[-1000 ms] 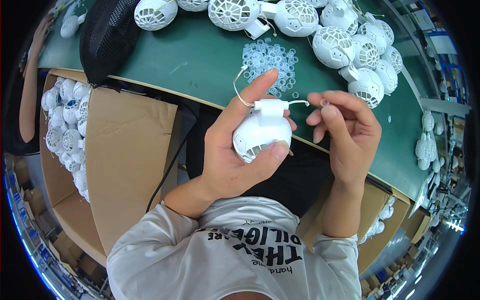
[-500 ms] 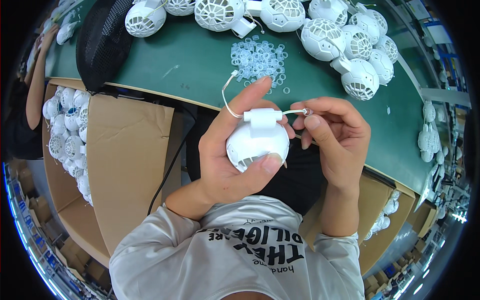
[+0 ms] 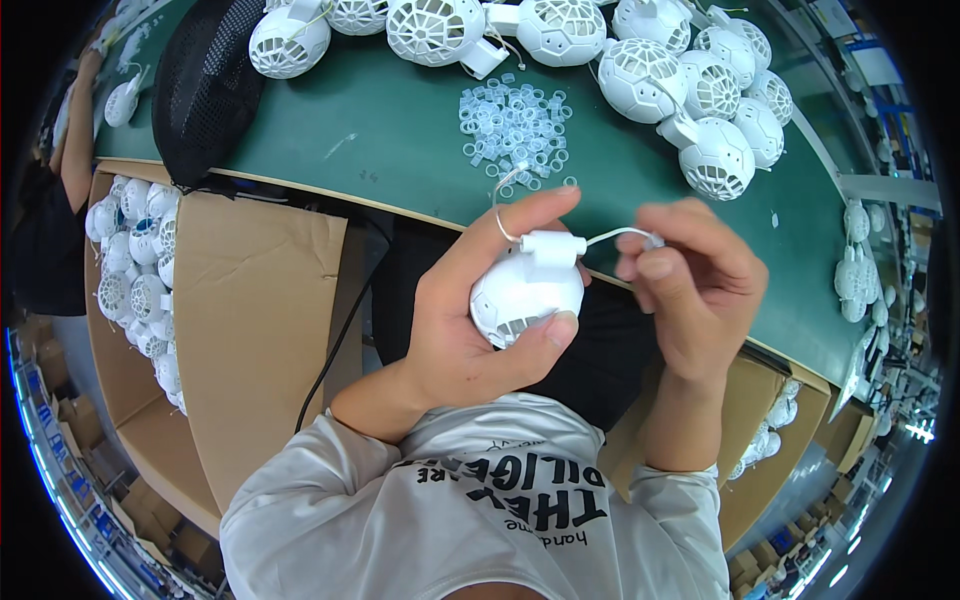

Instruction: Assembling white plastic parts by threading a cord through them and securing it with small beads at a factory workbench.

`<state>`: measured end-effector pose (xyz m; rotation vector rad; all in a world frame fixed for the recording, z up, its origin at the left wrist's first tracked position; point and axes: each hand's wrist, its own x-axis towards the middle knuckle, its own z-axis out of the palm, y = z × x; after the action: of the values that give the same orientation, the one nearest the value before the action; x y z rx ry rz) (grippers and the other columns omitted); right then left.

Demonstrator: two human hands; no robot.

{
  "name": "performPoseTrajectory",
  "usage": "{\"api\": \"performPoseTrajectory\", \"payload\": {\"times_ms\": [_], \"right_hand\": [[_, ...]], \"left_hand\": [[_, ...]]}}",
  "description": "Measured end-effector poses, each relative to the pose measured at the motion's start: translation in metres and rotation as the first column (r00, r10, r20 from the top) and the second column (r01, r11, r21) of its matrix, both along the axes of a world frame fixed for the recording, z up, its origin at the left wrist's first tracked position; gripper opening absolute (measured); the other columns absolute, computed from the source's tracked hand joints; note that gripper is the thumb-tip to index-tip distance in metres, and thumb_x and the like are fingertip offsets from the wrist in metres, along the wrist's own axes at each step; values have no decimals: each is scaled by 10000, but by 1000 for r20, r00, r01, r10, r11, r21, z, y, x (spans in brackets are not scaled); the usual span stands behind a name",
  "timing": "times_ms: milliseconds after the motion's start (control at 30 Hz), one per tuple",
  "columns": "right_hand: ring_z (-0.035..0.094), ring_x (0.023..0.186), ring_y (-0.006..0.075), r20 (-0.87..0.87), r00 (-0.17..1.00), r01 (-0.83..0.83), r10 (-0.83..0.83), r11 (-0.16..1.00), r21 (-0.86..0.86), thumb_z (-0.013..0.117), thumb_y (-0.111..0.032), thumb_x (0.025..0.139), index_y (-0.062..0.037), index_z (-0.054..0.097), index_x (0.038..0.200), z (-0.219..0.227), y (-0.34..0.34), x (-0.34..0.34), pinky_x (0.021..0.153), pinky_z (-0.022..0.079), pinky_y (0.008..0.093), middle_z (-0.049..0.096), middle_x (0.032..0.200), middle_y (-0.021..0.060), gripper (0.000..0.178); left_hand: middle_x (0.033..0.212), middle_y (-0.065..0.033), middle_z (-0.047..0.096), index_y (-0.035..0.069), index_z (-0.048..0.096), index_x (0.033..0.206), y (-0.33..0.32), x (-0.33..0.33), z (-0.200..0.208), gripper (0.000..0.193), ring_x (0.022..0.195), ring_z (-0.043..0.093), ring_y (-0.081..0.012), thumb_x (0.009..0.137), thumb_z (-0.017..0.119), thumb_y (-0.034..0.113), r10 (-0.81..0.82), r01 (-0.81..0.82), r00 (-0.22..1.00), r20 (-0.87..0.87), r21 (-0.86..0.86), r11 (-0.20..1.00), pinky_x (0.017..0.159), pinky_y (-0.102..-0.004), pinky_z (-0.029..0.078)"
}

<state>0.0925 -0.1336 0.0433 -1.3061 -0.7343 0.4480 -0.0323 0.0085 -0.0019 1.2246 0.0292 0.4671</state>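
The person has two hands, a left hand (image 3: 470, 310) and a right hand (image 3: 700, 275), with one ball (image 3: 528, 300) held and two cord ends (image 3: 617, 233) coming from it. Twelve more balls (image 3: 435, 30) can be made out along the far side of the one table (image 3: 350, 110), a few of them overlapping; one lone ball (image 3: 122, 103) lies at far left. The rings (image 3: 510, 118) form one pile, dozens strong, too jumbled to count. There is one mesh bag (image 3: 205, 95), one cable (image 3: 345, 325) and two boxes: the left box (image 3: 260, 310) shows over a dozen balls, the right box (image 3: 750, 510) several.
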Motion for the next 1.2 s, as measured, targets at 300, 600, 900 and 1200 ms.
{"api": "performPoseTrajectory", "payload": {"times_ms": [300, 600, 900, 1200], "right_hand": [[626, 701, 149, 375, 920, 180, -110, 971, -159, 667, 62, 893, 50, 656, 979, 28, -8, 5, 569, 483, 222, 653, 847, 144, 88], [559, 706, 192, 780, 624, 184, -43, 979, -93, 715, -4, 837, 29, 603, 889, 54, 1, -1, 587, 424, 263, 608, 809, 130, 127], [560, 699, 198, 727, 684, 166, -59, 983, -77, 722, -22, 845, 23, 595, 898, 53, 4, -14, 592, 417, 264, 606, 800, 140, 145], [555, 690, 189, 709, 702, 167, -72, 984, -66, 719, -27, 858, 23, 601, 916, 47, 2, -21, 594, 423, 264, 614, 822, 152, 142]], "left_hand": [[1157, -207, 590, -7, 434, 1299, -5, -1, 10, 526, 1057, 655, -280, 885, 710, 165, -123, 103, 991, -51, -290, 951, 732, -328, 610], [1219, -208, 581, -52, 529, 1231, -4, 4, 5, 419, 1088, 636, -279, 896, 686, 142, -100, 99, 994, 31, 41, 994, 927, -382, 498], [1178, -204, 600, -74, 571, 1227, -6, 2, 2, 485, 970, 610, -234, 815, 763, 96, -98, 87, 994, 47, 198, 976, 846, -326, 492], [1031, -209, 646, -60, 624, 1142, -3, 4, 3, 386, 876, 652, -239, 824, 766, 105, 30, -69, 988, 149, 269, 961, 769, -339, 519]]}}
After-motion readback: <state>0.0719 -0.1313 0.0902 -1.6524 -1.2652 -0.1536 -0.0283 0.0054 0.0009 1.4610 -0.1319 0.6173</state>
